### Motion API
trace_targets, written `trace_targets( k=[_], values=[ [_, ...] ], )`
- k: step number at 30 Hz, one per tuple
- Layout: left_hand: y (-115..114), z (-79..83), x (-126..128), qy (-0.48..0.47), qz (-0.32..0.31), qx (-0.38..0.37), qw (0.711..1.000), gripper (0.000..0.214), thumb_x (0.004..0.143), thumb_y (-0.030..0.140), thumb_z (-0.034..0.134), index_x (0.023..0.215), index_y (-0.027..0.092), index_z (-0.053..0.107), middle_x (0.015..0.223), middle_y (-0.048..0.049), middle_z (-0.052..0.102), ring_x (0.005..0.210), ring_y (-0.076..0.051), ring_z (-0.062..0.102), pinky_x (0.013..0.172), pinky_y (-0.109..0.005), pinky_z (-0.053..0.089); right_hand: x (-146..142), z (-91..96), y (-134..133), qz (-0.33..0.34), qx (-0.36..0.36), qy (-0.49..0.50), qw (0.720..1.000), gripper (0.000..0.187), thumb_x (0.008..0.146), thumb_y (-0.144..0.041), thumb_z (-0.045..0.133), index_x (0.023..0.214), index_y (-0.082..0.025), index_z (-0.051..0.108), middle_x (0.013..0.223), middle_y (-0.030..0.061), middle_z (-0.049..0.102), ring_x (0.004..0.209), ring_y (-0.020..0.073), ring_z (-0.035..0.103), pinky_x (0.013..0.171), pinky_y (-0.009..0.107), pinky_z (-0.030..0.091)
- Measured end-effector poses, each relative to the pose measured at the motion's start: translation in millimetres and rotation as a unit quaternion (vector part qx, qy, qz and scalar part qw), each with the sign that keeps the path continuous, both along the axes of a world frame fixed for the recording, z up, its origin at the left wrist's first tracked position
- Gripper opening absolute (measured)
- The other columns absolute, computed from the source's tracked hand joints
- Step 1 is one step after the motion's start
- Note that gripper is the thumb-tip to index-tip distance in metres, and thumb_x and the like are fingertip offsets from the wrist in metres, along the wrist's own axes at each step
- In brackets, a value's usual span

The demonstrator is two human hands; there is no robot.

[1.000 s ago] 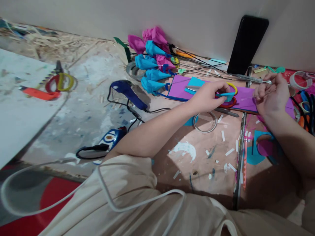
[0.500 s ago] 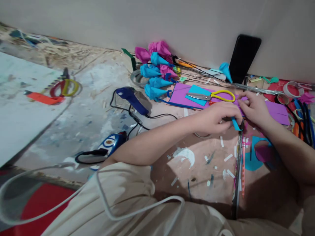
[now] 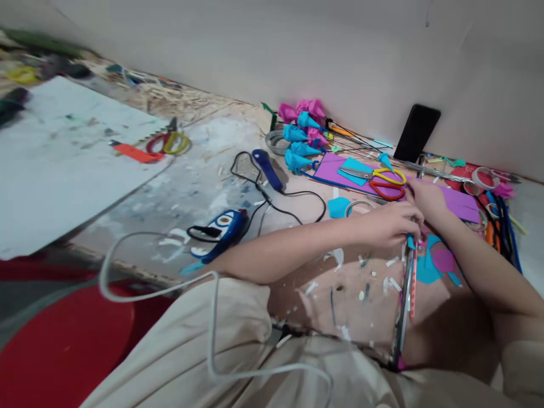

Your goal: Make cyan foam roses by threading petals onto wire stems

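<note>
My left hand (image 3: 402,224) is closed, its fingers curled around a small piece of blue paper (image 3: 411,242) whose end pokes out below them. Just above and to the right, my right hand (image 3: 427,199) has its fingers bent together over the edge of a purple board (image 3: 461,204); what they pinch is hidden. Scissors (image 3: 376,177) with one yellow and one red handle lie on the board beside that hand, their blades over a blue paper square (image 3: 353,170). Blue paper scraps (image 3: 428,269) lie under my right forearm.
Blue and pink paper flowers (image 3: 300,133) on dark stems lie along the wall, where a black phone (image 3: 417,133) leans. A blue tool (image 3: 267,170) with a black cord and a blue-and-white device (image 3: 219,235) are at left. A white cable (image 3: 212,323) crosses my lap.
The view has swung left, so things appear shifted. My left hand has closed further over the blue paper, leaving less of it showing. Both hands remain close together.
</note>
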State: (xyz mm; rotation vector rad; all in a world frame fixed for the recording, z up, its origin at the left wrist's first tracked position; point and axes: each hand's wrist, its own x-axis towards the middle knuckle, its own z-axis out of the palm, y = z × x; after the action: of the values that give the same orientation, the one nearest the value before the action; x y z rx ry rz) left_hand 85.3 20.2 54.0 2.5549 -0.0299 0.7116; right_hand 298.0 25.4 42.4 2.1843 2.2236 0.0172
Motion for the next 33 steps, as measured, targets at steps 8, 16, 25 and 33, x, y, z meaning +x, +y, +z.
trace_targets(
  k=[8,16,25,33],
  values=[
    [-13,-65.8,-62,-0.058,0.129,0.124,0.982,0.026,0.088,0.010,0.065,0.102,0.026,0.080,0.126,-0.0146,0.081,0.116,-0.028,0.077,0.102,-0.046,0.062,0,19.0,-18,-0.002,0.039,0.001,0.999,0.041,0.105,-0.027,0.049,0.135,-0.010,0.071,0.124,0.0245,0.080,0.109,0.0380,0.075,0.083,0.041,0.050],
    [-19,-76.3,-54,-0.146,0.090,0.087,0.981,0.027,0.093,0.010,0.062,0.105,0.025,0.080,0.121,-0.0112,0.079,0.106,-0.021,0.074,0.096,-0.037,0.059,-7,-8.9,-90,0.088,0.171,0.152,0.970,0.016,0.099,-0.027,0.057,0.102,-0.021,0.072,0.094,0.0142,0.078,0.089,0.0309,0.072,0.080,0.041,0.054],
    [-8,-79.7,-62,-0.119,0.144,-0.071,0.980,0.030,0.089,0.003,0.059,0.093,0.021,0.083,0.123,-0.0096,0.069,0.095,-0.016,0.069,0.087,-0.031,0.059,-28,-37.2,-108,0.189,0.213,0.217,0.934,0.016,0.103,-0.018,0.055,0.103,-0.023,0.070,0.097,0.0107,0.083,0.088,0.0271,0.078,0.077,0.040,0.058],
    [-2,-78.3,-60,-0.064,0.079,-0.141,0.985,0.031,0.087,0.000,0.058,0.097,0.019,0.081,0.143,-0.0129,0.064,0.115,-0.022,0.076,0.109,-0.043,0.062,-27,-36.6,-109,0.201,0.171,0.239,0.935,0.017,0.099,-0.018,0.059,0.110,-0.022,0.072,0.096,0.0102,0.082,0.081,0.0254,0.074,0.074,0.039,0.057]
  ],
)
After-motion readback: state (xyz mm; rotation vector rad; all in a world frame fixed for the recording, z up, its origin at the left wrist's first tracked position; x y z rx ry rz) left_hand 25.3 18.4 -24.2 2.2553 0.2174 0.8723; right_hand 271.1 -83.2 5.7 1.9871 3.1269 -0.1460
